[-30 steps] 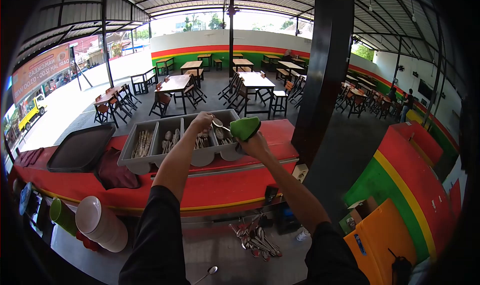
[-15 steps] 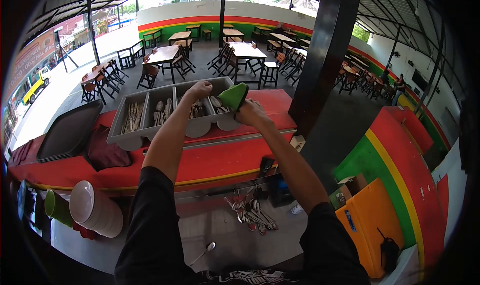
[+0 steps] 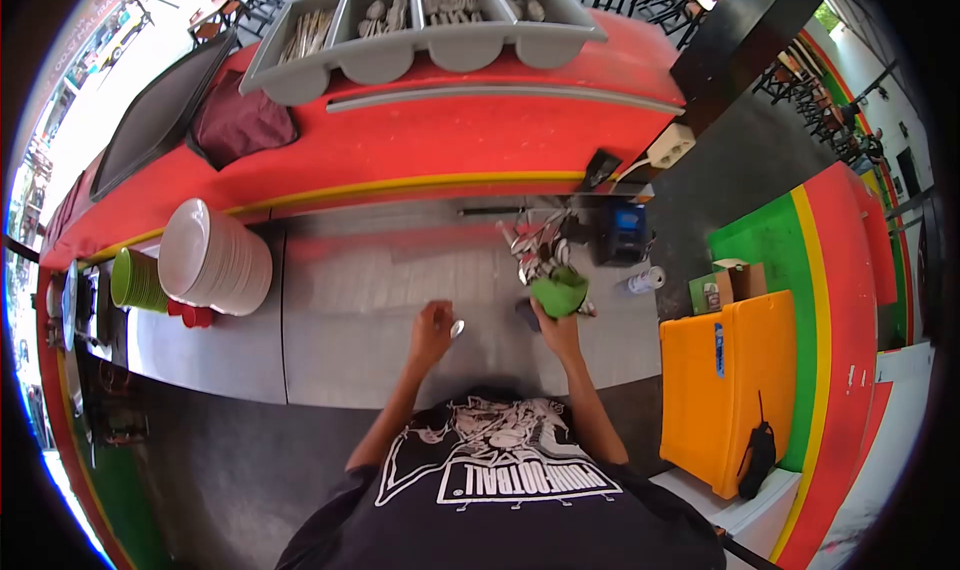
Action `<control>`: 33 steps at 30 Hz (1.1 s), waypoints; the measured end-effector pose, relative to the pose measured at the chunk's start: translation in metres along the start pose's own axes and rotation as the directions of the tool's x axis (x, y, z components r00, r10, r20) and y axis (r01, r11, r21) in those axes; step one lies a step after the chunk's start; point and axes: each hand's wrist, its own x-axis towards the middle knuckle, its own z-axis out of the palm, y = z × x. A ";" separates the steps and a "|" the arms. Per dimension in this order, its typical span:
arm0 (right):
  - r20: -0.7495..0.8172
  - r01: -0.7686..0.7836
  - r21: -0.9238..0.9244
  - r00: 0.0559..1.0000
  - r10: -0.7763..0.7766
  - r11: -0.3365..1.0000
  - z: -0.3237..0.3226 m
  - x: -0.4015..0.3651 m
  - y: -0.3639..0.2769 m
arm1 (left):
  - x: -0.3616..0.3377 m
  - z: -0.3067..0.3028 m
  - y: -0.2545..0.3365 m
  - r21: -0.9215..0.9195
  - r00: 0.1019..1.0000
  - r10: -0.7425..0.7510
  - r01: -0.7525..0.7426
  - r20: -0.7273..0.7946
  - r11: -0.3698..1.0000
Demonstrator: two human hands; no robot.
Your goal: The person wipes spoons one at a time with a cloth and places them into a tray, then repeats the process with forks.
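My left hand (image 3: 432, 330) is closed on a spoon (image 3: 457, 328) low over the steel counter (image 3: 350, 300); the spoon's bowl shows beside the fingers and its handle is hidden. Farther right, my right hand (image 3: 556, 332) grips a green cloth (image 3: 560, 292) with a dark part at its left. Just beyond the cloth lies a loose pile of cutlery (image 3: 538, 248). On the red ledge above, a grey cutlery tray (image 3: 470, 38) holds forks, spoons and other utensils in separate compartments.
White bowls (image 3: 215, 260), green bowls (image 3: 138, 280) and red cups (image 3: 196, 316) stand at left. A blue-black device (image 3: 625, 232) and a can (image 3: 646, 280) sit at right, near an orange box (image 3: 730, 390). Dark trays (image 3: 160, 110) and a maroon cloth (image 3: 240, 120) lie on the ledge.
The view has tilted down. Both hands have moved from the cutlery tray to the steel counter; the left has taken hold of the spoon, and the right still has the green cloth.
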 end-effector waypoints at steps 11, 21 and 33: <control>0.251 -0.465 0.175 0.873 0.417 0.868 -0.033 -0.062 -0.019 | -0.111 -0.021 -0.056 0.363 0.997 -0.037 0.059 -0.068 0.930; 0.387 -0.517 0.327 0.837 0.387 0.791 0.077 -0.095 -0.043 | -0.089 -0.001 -0.093 0.569 0.989 -0.119 0.150 -0.091 0.809; 0.424 -0.621 0.271 0.763 0.488 0.735 0.114 -0.105 -0.042 | -0.096 -0.001 -0.127 0.617 0.993 0.052 -0.107 0.107 0.780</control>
